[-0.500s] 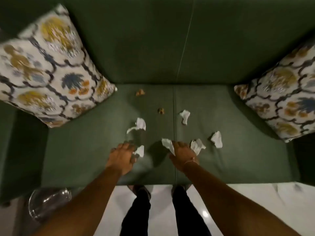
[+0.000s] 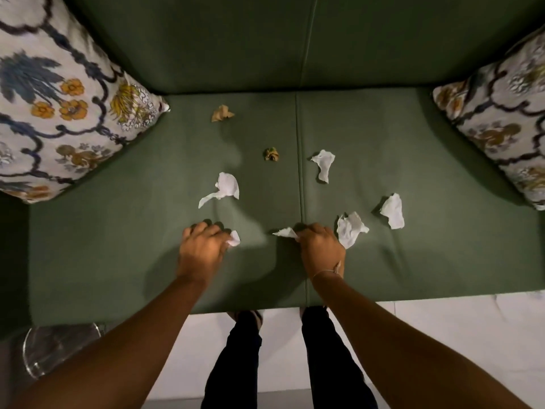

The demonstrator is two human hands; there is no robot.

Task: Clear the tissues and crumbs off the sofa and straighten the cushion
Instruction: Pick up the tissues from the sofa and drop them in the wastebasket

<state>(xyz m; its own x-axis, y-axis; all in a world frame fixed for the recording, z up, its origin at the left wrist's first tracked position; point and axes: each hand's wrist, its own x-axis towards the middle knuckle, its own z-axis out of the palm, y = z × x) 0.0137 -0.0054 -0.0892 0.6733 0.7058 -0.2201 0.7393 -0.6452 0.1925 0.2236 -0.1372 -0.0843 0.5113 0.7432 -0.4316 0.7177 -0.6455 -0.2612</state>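
Leftmost, a floral cushion (image 2: 62, 98) leans tilted in the corner of the green sofa (image 2: 118, 246). My left hand (image 2: 202, 250) rests on the seat with its fingers (image 2: 203, 227) clenched on a small white tissue scrap (image 2: 235, 239). Beyond it lies a loose crumpled tissue (image 2: 224, 188), and farther back two brown crumbs (image 2: 221, 113), (image 2: 271, 154). My right hand (image 2: 320, 249) sits on the seat seam, fingers pinching another tissue piece (image 2: 284, 232). Just beside it lies a crumpled tissue (image 2: 351, 228), with two more apart (image 2: 324, 163), (image 2: 392, 211). A second patterned cushion (image 2: 498, 122) leans at the far right.
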